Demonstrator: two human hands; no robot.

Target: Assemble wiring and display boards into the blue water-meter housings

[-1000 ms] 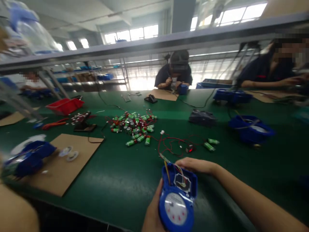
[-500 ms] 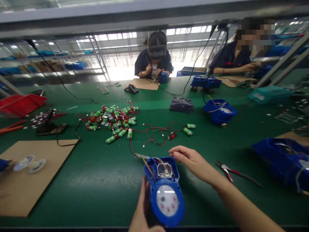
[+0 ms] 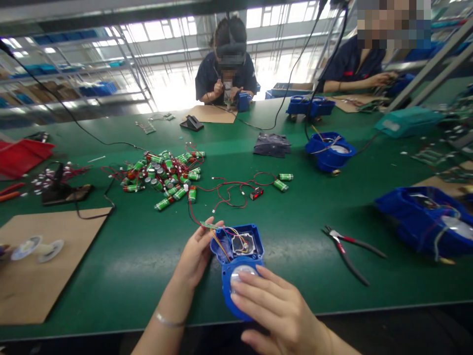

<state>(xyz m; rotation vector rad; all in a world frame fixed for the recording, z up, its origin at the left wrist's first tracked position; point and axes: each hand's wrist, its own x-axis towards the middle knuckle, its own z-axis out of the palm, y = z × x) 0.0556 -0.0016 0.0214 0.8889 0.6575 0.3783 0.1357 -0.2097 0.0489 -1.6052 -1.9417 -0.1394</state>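
Observation:
A blue meter housing (image 3: 236, 256) with a round dial and an open compartment of coloured wires lies on the green table (image 3: 295, 236) in front of me. My left hand (image 3: 194, 254) grips its left side, fingers curled near the wires. My right hand (image 3: 277, 308) rests flat over the dial, fingers spread. Red wires (image 3: 229, 190) trail from the housing toward a pile of green batteries (image 3: 162, 175).
Red-handled pliers (image 3: 345, 246) lie to the right. More blue housings sit at the right (image 3: 424, 219) and further back (image 3: 328, 150). A cardboard sheet (image 3: 40, 261) lies at left. Two people work across the table.
The view tilted down. My right hand came back from beyond the housing and now covers the dial. My left hand slid up to the housing's left side.

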